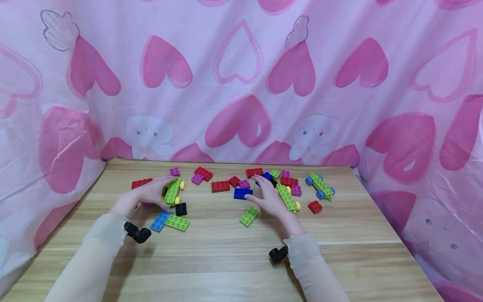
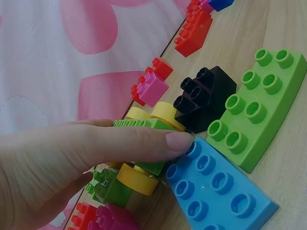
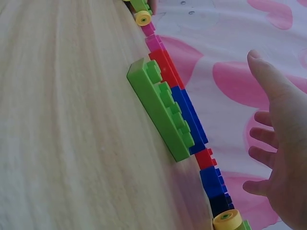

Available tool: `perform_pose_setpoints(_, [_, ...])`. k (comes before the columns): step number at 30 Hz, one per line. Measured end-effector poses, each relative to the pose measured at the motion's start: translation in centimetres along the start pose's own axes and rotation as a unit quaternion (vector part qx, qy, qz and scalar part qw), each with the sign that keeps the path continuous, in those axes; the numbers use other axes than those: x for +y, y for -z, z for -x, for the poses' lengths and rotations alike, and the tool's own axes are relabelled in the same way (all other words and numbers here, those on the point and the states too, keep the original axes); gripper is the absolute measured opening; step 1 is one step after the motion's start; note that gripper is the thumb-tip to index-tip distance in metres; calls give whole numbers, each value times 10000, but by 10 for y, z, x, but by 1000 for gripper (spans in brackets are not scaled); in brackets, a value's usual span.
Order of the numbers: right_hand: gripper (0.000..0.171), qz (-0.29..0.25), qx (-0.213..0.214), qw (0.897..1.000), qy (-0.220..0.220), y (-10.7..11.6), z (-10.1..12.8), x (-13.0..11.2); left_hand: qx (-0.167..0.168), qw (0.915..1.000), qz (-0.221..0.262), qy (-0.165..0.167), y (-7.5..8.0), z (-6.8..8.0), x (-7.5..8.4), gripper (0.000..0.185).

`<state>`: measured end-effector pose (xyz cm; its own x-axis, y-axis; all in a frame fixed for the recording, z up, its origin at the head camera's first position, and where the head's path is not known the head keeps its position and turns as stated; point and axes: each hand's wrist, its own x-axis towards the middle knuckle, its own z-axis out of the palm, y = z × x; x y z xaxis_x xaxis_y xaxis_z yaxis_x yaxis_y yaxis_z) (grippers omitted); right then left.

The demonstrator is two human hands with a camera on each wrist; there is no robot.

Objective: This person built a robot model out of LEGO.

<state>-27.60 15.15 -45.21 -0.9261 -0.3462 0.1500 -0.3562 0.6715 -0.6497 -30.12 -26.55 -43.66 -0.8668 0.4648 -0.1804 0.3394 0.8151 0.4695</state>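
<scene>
My left hand [image 1: 154, 193] holds a lime-green toy car [image 1: 173, 191] with yellow wheels, its thumb at the near end and its fingers at the far end. In the left wrist view the thumb [image 2: 139, 141] crosses in front of the car, so part of it is hidden. Close to the thumb tip lie a light-blue brick [image 2: 211, 187] and a black brick [image 2: 211, 98]. My right hand [image 1: 269, 197] hangs over the bricks, fingers spread and nothing held. Near it are a dark-blue brick [image 1: 243, 193], a green brick [image 1: 249, 216] and another yellow-wheeled car [image 1: 287, 197].
Red bricks [image 1: 220, 186] and pink bricks [image 1: 197, 179] lie scattered along the table's back. A green car with blue wheels [image 1: 320, 186] stands at the right, near a red brick [image 1: 315, 207]. A heart-patterned curtain [image 1: 237, 121] encloses the wooden table [image 1: 219, 260].
</scene>
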Motion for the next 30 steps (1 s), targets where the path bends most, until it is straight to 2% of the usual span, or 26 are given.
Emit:
perform_pose_setpoints(8, [76, 8, -22, 10000, 44, -2, -1, -2, 80, 9999, -43, -89, 2, 0, 2, 110])
perform_pose_setpoints(22, [72, 54, 20, 9999, 113, -6, -2, -4, 216, 9997, -82, 66, -1, -2, 3, 110])
perform_pose_setpoints(30, [73, 94, 39, 9999, 119, -6, -2, -7, 516, 9984, -240, -48, 4, 0, 10, 113])
